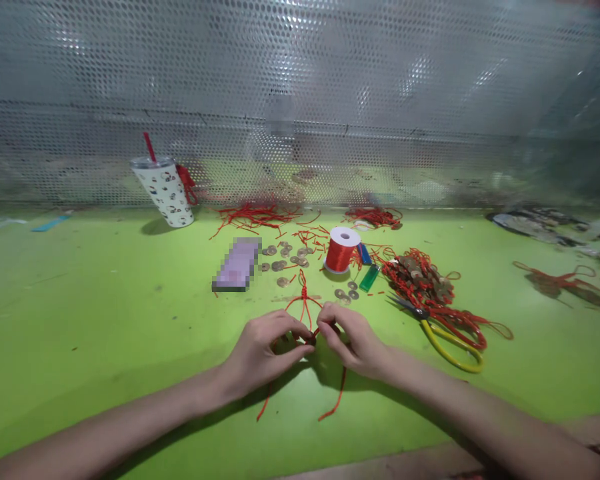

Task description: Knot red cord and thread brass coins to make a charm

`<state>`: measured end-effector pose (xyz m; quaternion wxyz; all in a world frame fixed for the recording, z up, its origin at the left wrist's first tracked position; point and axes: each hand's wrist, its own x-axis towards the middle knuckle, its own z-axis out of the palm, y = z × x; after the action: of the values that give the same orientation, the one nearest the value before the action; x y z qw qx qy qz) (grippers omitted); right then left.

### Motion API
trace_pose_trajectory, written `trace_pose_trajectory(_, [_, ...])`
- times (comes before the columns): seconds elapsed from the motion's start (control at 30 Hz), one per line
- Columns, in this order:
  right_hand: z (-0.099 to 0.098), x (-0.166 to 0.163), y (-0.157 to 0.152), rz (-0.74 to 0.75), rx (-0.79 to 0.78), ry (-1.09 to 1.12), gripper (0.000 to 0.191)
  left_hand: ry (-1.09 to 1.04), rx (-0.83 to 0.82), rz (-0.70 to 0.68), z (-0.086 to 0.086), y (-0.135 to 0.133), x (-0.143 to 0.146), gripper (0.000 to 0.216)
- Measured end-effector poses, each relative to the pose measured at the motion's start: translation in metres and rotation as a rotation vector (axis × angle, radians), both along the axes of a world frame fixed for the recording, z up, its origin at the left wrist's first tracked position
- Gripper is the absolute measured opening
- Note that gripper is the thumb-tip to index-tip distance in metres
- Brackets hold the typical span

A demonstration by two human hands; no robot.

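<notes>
Low over the green table, my left hand (pixel 270 343) pinches a small dark coin (pixel 311 340) between thumb and fingers. Right beside it, my right hand (pixel 354 341) is closed in a pinch on a red cord (pixel 317 331) at the coin's edge. The cord runs up to a knotted part (pixel 304 292) with a small loop at its top, lying just beyond my fingers. Two loose cord ends hang down toward me, one below each hand. My fingers hide part of the coin and the cord around it.
Loose coins (pixel 283 282), a spool of red cord (pixel 340 257), a green lighter (pixel 370 278) and a pixelated purple item (pixel 237 265) lie ahead. Yellow-and-red-handled scissors (pixel 450 347) rest beside piled corded coins (pixel 420 280). A tumbler (pixel 165 193) stands left, before a perforated metal panel (pixel 300 133).
</notes>
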<state>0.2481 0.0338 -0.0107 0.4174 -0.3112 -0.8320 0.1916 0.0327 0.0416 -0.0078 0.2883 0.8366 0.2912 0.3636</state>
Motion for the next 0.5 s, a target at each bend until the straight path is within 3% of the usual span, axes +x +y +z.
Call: trace_pose_trajectory(0.5, [0.0,-0.008,-0.014,0.117,0.101,0.116,0.009,0.224,0.26,-0.091,-0.005,0.013,-0.002,0.012])
